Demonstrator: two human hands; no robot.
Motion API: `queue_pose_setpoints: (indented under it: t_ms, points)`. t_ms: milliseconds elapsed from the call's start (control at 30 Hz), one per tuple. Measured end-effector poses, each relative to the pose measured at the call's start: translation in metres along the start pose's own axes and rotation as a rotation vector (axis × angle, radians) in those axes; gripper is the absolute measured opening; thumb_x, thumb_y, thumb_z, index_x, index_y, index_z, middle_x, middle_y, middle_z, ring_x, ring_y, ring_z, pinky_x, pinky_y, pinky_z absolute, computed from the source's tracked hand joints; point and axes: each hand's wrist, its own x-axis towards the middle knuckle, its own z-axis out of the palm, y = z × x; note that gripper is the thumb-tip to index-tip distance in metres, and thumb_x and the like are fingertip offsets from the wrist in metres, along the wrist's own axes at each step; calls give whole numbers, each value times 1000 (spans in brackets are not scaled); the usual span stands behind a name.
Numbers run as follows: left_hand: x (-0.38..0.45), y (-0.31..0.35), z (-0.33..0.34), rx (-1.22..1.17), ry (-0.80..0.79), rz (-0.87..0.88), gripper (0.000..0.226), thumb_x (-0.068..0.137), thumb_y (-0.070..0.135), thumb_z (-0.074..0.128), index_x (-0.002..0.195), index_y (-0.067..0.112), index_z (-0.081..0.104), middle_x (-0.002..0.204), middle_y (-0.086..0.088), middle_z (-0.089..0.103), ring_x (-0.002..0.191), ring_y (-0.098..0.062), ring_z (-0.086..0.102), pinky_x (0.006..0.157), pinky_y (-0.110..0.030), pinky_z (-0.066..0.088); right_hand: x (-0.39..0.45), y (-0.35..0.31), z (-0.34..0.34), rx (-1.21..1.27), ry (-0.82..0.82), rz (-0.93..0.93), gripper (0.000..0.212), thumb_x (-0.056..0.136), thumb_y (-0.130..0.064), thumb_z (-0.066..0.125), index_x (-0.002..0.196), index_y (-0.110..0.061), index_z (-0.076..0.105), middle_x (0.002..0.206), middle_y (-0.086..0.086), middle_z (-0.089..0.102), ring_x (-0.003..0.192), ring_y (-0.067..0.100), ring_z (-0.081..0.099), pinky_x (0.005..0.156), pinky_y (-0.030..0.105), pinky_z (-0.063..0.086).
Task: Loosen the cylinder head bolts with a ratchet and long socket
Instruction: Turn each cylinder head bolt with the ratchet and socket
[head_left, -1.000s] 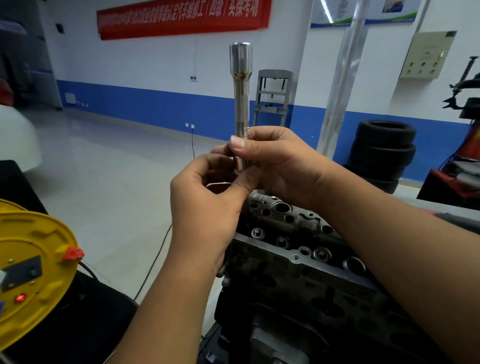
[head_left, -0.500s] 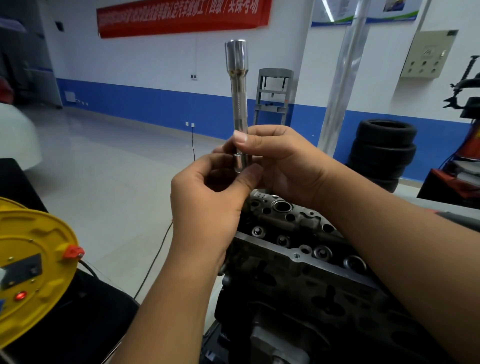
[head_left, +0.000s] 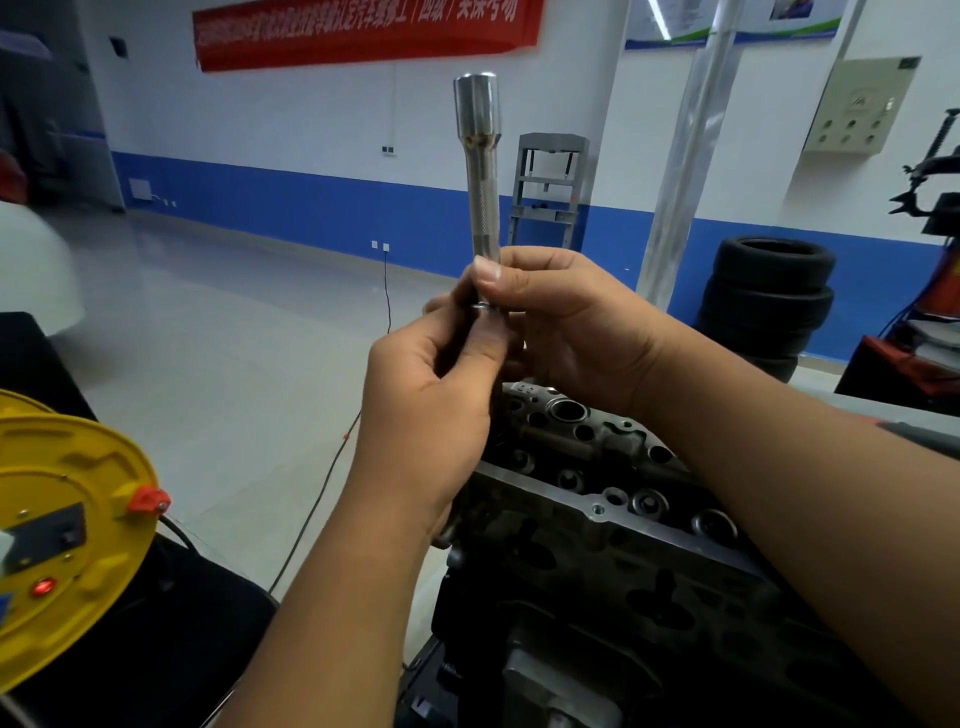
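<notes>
A long chrome socket (head_left: 482, 171) stands upright above both hands, its wide end on top. My right hand (head_left: 566, 322) pinches its lower shaft between thumb and fingers. My left hand (head_left: 431, 405) is closed on the bottom end, just under a small metal collar (head_left: 482, 307); what it holds there is hidden by the fingers. Below the hands lies the dark cylinder head (head_left: 597, 483) with several round bores and bolt holes on its top face. No ratchet handle is visible.
A yellow cable reel (head_left: 62, 540) sits at the lower left on a black surface. A black cable (head_left: 322, 493) trails across the pale floor. Stacked tyres (head_left: 769, 301), a metal column (head_left: 685, 156) and a grey press frame (head_left: 545, 192) stand by the blue-and-white wall.
The socket has tilted slightly left and sits a little higher in my fingers. My right thumb has slid along the shaft; the left hand stays closed at the base.
</notes>
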Motion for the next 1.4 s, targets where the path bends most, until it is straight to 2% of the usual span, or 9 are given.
queue_pose_setpoints:
  t_ms: [133, 300, 467, 667, 800, 967, 1133, 1267, 1400]
  points:
    - [1, -1, 0, -3, 35, -10, 29, 107, 21, 58, 130, 30, 73, 110, 7, 80, 105, -18, 77, 95, -51, 61, 0, 0, 0, 1, 8, 2, 23, 87, -33, 68, 93, -11, 68, 103, 18, 56, 93, 36, 50, 72, 42, 49]
    - [0, 0, 2, 76, 110, 40, 25, 88, 36, 81, 113, 30, 79, 98, 12, 80, 96, -12, 77, 89, -44, 64, 0, 1, 1, -10, 19, -19, 18, 85, -27, 72, 89, -9, 69, 95, 17, 66, 97, 38, 61, 106, 71, 41]
    - [3, 0, 1, 32, -28, -50, 36, 99, 39, 53, 127, 29, 74, 110, 6, 80, 110, -19, 75, 99, -49, 59, 0, 2, -2, -12, 26, -15, 16, 86, -30, 71, 85, -14, 72, 105, 15, 74, 96, 32, 67, 86, 52, 45]
    - [1, -4, 3, 68, 120, 49, 26, 90, 25, 82, 116, 33, 79, 99, 12, 81, 97, -13, 78, 90, -44, 63, 0, 1, 0, -2, 17, -14, 18, 86, -31, 71, 85, -14, 75, 95, 15, 68, 89, 30, 63, 85, 52, 50]
    - [2, -3, 2, 43, 56, -6, 24, 97, 46, 65, 110, 32, 80, 97, 3, 81, 97, -23, 78, 89, -53, 63, 0, 1, -1, -12, 13, -28, 17, 87, -30, 70, 87, -13, 72, 108, 14, 75, 96, 29, 69, 87, 51, 56]
    - [2, -3, 0, 18, 51, -7, 20, 96, 30, 66, 110, 31, 79, 100, 5, 81, 96, -20, 79, 89, -49, 63, 0, 1, -1, 2, 12, -24, 16, 85, -31, 70, 82, -16, 75, 108, 14, 72, 96, 34, 61, 80, 50, 46]
    - [1, -4, 1, 81, 118, 18, 17, 86, 31, 84, 103, 31, 81, 94, 9, 81, 94, -15, 78, 89, -48, 63, 0, 1, -1, 15, -2, -26, 16, 85, -29, 72, 85, -14, 74, 108, 13, 76, 100, 30, 70, 103, 65, 48]
    - [1, 0, 1, 57, 11, -61, 29, 99, 46, 56, 105, 32, 80, 96, 2, 81, 97, -21, 77, 91, -54, 61, 0, 0, -3, 35, -2, -29, 17, 87, -30, 69, 87, -12, 69, 104, 10, 77, 88, 21, 74, 68, 40, 62]
    - [0, 1, 1, 44, 56, -23, 20, 105, 20, 61, 104, 29, 79, 96, 5, 81, 92, -18, 79, 88, -48, 64, 0, 1, -2, 8, 3, -31, 18, 86, -32, 69, 85, -15, 72, 105, 9, 77, 92, 24, 72, 77, 44, 57]
